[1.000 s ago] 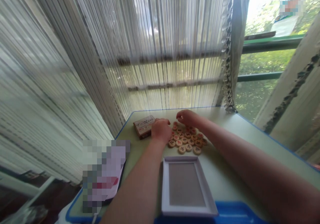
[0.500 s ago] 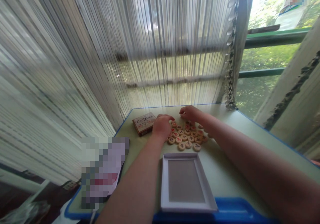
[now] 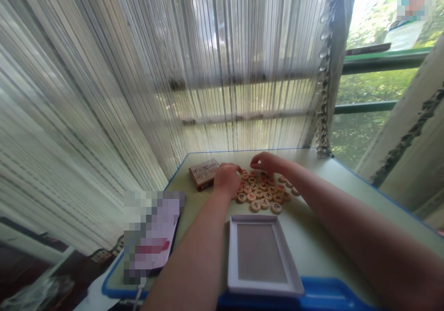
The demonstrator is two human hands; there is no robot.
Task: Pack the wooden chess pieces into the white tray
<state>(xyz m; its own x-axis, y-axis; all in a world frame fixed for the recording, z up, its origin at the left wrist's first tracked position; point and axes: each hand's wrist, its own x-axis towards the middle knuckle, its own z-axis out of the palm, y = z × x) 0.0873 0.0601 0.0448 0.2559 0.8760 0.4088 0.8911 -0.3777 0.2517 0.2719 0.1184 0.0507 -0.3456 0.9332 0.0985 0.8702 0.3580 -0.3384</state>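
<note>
Round wooden Chinese chess pieces (image 3: pixel 258 194), marked in red and black characters, lie in a loose cluster on the table. At the left edge of this cluster is my left hand (image 3: pixel 227 180), back of the hand up, one finger stretched toward the far pieces; its other fingers are mostly hidden. My right hand (image 3: pixel 268 163) hovers over the far side, fingers bent with a gap between them, and no piece shows in it. A shallow white box tray (image 3: pixel 233 255) lies nearer me, its grey bottom bare. Just left of my left hand rests the printed chess box (image 3: pixel 204 174).
The pale green table (image 3: pixel 322 200) has a blue edge, with a blue recess (image 3: pixel 324 289) at the front. A phone-like flat device (image 3: pixel 156 239), partly blurred out, lies at the left with a cable. Striped sheer curtains (image 3: pixel 222 61) hang behind the table.
The view has shifted slightly, so everything sits a little lower and to the right. My right hand's fingers are lower and closer to the pieces. My left hand stays beside the cluster.
</note>
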